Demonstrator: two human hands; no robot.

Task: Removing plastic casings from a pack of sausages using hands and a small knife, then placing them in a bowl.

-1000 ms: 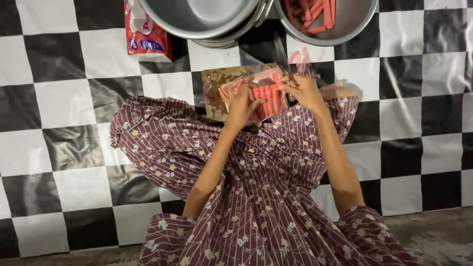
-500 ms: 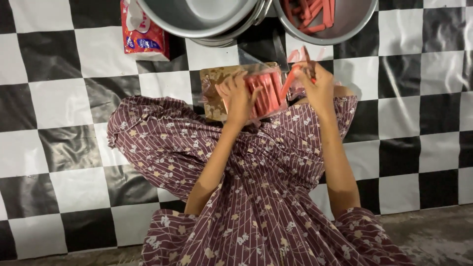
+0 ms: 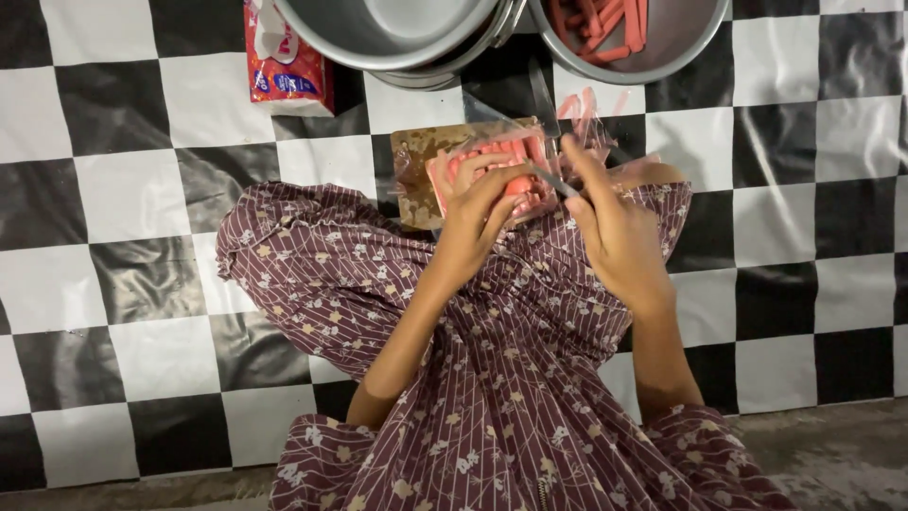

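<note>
Black-and-white checks are covering the floor (image 3: 123,189); the dress (image 3: 473,378) is showing maroon with pale flowers; the sausages (image 3: 501,170) are looking pinkish-red, perhaps.

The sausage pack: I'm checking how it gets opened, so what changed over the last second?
The right hand came down from the pack's torn top and now holds a knife against the sausage pack. The left hand kept gripping the pack over the cutting board. The bowls and the tissue pack stayed put.

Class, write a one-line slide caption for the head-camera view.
Seated on a checkered floor, left hand steadies a sausage pack while right hand cuts it with a knife.
</note>
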